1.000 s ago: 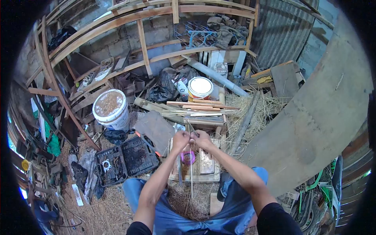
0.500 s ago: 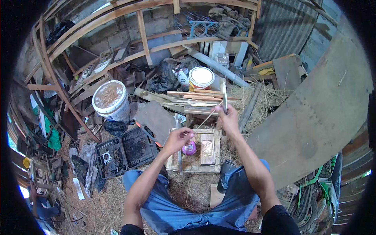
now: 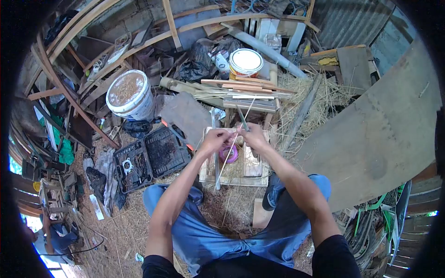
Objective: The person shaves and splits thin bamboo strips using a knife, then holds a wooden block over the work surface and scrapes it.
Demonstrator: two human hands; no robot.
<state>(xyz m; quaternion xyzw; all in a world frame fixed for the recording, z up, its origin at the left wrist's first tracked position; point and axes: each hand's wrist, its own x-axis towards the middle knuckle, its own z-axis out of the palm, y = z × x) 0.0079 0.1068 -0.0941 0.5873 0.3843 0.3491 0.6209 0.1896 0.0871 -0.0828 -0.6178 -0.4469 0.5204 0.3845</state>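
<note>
My left hand (image 3: 216, 142) is closed, pinching a thin pale bamboo strip (image 3: 225, 162) that slants from upper right down towards my knees. Close beside it, my right hand (image 3: 254, 138) is wrapped round a knife, whose blade (image 3: 242, 118) points up and away; the handle is hidden in the fist. The fingers of both hands nearly meet at the strip. Below them stands a low wooden stand (image 3: 234, 180). On it lie a purple ring-shaped object (image 3: 229, 154), partly covered by the strip, and a long flat grey bar (image 3: 217, 169) along the left side.
Cut wood and thin strips (image 3: 245, 88) are stacked beyond the stand. An open black tool case (image 3: 164, 150) lies to the left, near a white bucket (image 3: 130, 97). A white-lidded tub (image 3: 246, 61) stands behind. A large board (image 3: 371, 134) leans at right. Another person (image 3: 58, 241) is partly visible lower left.
My right hand with the knife has come down and left to meet my left hand. The strip now stands steeper, its lower end towards me. The view has tilted down slightly.
</note>
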